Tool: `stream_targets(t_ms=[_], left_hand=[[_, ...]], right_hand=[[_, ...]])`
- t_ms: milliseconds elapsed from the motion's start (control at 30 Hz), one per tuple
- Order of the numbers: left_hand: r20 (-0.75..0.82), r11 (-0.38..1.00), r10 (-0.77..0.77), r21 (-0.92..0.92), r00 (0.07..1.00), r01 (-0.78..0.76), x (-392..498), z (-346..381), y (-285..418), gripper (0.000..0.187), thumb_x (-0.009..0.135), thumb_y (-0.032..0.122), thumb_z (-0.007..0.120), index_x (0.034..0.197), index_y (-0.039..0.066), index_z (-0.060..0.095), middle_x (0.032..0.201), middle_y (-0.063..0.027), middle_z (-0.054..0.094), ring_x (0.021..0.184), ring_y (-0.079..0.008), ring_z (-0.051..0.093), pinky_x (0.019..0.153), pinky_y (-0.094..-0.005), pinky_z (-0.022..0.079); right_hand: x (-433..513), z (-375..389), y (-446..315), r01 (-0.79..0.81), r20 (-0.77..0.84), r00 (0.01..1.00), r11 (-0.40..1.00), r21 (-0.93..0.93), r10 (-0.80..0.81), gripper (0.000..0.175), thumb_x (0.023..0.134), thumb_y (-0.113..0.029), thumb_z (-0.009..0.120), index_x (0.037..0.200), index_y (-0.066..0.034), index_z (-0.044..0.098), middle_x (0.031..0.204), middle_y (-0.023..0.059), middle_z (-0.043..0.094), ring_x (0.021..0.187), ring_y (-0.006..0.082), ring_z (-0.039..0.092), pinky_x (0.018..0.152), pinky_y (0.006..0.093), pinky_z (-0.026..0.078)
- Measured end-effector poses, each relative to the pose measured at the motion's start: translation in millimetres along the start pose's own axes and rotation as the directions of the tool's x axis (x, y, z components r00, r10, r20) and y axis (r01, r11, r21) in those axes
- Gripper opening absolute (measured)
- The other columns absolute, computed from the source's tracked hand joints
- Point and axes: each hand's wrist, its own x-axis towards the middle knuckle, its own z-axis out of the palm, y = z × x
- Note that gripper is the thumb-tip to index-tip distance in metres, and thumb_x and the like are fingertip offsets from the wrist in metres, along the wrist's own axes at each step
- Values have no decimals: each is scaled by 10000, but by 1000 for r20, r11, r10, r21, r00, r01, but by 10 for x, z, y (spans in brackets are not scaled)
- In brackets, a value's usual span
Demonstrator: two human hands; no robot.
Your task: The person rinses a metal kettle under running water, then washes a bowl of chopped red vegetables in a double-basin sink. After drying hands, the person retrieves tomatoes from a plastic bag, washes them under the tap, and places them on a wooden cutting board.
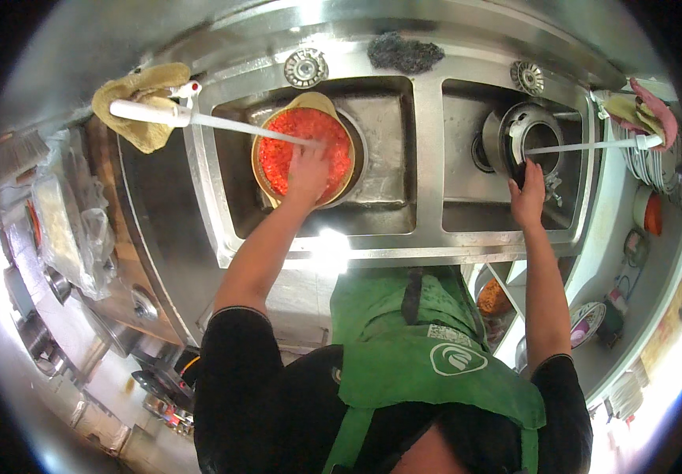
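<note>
My left hand [308, 175] reaches into a yellow basin [316, 102] full of chopped red pieces, probably peppers [276, 157]. Its fingertips are blurred and partly hidden among the pieces, so their grip cannot be made out. Water [246, 125] runs from the white left tap [148, 112] into the basin. Beneath the basin, a round metal rim [360, 148] shows in the left sink bowl [385, 160]. In the right bowl [459, 192], my right hand [529, 192] grips the dark handle [517, 173] of a steel pot [498, 136]. A second stream [578, 146] falls onto the pot.
Along the sink's back ledge lie two metal drain strainers [306, 68] [527, 78] and a dark steel-wool scourer [405, 53]. Cloths [139, 103] [652, 112] wrap both taps. Plates [643, 160] stand at the right; a plastic-bagged item [71, 219] lies on the left counter.
</note>
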Motion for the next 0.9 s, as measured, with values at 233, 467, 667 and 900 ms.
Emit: stream_targets(t_ms=[233,467,667,900], left_hand=[[-245,944,-209,-302,947,131,289,-221,45,366,775,234,710,1101,77,665,1344,-135,506,1271,-359,439,1045,-547,353],[-52,956,-105,-282,993,86,-56,-102,157,367,749,248,736,1072,89,669,1271,-140,559,1274,-352,451,1043,-538,359],[-432,932,-246,-351,868,89,280,-109,-86,252,788,208,722,1008,94,676,1241,-157,575,1194,-362,510,988,-465,424],[3,912,-83,-402,997,77,-33,-133,39,306,771,248,729,1049,127,684,1232,-117,592,1231,-351,491,1024,-513,369]], right_hand=[[-29,10,-67,2,-37,999,1000,-28,-3,657,812,-100,709,1392,9,420,1398,239,470,1356,418,381,1118,482,313],[-6,22,-26,-11,-21,1000,999,-37,10,667,821,-125,707,1406,-2,410,1409,228,460,1357,413,380,1109,488,315],[-55,80,-9,3,-72,997,999,-44,-7,673,825,-128,704,1416,-11,402,1418,219,456,1371,400,368,1113,487,304],[-6,61,3,2,-16,1000,1000,-26,-3,679,842,-140,687,1437,-26,380,1435,228,436,1380,399,354,1118,491,294]])
